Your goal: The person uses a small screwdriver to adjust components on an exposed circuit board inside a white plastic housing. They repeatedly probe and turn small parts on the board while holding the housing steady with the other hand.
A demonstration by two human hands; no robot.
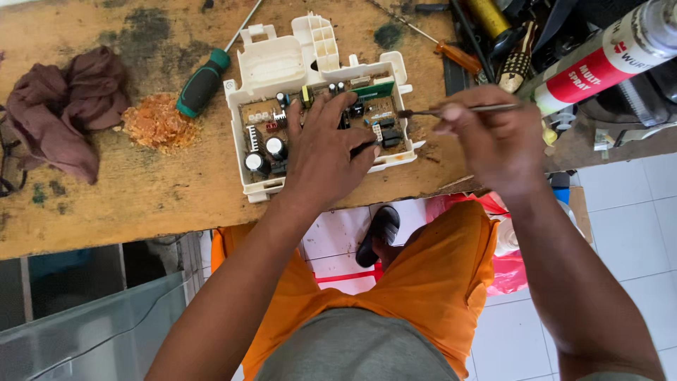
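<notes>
pressing flat on the brown circuit board in its white plastic housing (282, 134) with the left hand (321, 152), fingers spread, gripping nothing — right hand (493, 137) pinched shut on a thin metal probe (458, 110), shaft level, tip pointing left at the board's right edge.

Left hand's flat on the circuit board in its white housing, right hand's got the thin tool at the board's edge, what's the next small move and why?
Probably ease the thin tool a little further left onto the circuit board. Its tip already sits at the board's right edge, pinched in the right hand, while the left hand presses the board down in the white housing, so it looks steadied for that.
</notes>
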